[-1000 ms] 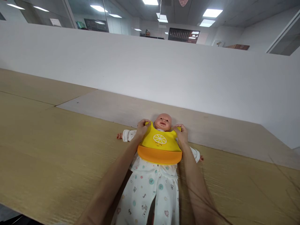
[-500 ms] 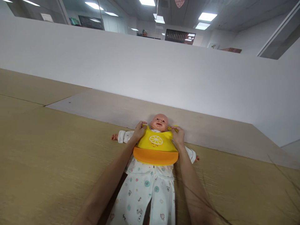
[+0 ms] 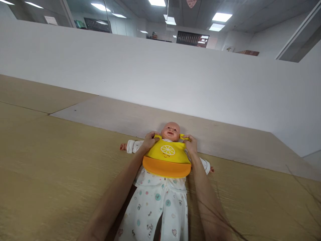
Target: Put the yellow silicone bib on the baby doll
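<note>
A baby doll (image 3: 171,129) lies on its back, its arms spread, in a white printed outfit (image 3: 160,204). Over its chest rests a yellow bib (image 3: 173,149) with a white citrus slice and an orange catch pocket (image 3: 167,167). My left hand (image 3: 150,140) pinches the bib's upper left corner beside the doll's neck. On the other side, my right hand (image 3: 191,144) grips the upper right corner, and a yellow neck strap (image 3: 184,136) shows between its fingers and the doll's head. The strap behind the neck is hidden.
The doll lies on a tan wooden surface (image 3: 62,160), with a paler panel (image 3: 120,112) behind its head. A white wall (image 3: 160,73) rises at the back, with glass windows (image 3: 140,20) above it. Some dark hair strands cross the lower right.
Both hands keep their hold on the bib. The left fingers have shifted slightly inward, and the yellow strap by the right hand now shows more clearly beside the doll's head.
</note>
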`<state>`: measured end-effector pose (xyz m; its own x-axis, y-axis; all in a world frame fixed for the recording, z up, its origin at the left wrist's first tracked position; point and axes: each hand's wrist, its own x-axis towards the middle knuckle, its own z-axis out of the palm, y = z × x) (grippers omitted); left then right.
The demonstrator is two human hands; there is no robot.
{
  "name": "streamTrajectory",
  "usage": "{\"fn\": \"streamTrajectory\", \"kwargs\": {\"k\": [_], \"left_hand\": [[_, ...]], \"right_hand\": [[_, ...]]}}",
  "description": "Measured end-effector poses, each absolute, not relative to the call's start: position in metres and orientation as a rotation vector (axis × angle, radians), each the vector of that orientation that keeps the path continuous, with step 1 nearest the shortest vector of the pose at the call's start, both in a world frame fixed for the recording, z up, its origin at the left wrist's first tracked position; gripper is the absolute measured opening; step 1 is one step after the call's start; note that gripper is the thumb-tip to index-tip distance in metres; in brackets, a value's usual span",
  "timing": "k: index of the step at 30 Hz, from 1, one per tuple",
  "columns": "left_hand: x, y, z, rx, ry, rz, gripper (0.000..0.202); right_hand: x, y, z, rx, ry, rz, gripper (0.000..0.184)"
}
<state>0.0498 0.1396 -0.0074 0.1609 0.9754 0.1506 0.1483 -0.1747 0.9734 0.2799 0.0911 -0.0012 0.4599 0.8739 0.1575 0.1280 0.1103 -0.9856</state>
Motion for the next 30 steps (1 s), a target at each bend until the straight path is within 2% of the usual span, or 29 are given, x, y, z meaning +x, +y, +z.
{"fn": "streamTrajectory", "kwargs": {"k": [7, 15, 30], "left_hand": [[0.051, 0.145, -0.016, 1.719, 1.184, 1.114, 0.021], [0.051, 0.142, -0.015, 1.860, 1.184, 0.981, 0.029], [0.054, 0.141, -0.017, 1.777, 1.268, 1.003, 0.026]], "right_hand": [[0.276, 0.086, 0.002, -1.402, -0.906, 0.805, 0.023], [0.276, 0.088, -0.004, -1.409, -0.916, 0.812, 0.032], [0.274, 0.101, -0.024, -1.314, -0.898, 0.853, 0.037]]}}
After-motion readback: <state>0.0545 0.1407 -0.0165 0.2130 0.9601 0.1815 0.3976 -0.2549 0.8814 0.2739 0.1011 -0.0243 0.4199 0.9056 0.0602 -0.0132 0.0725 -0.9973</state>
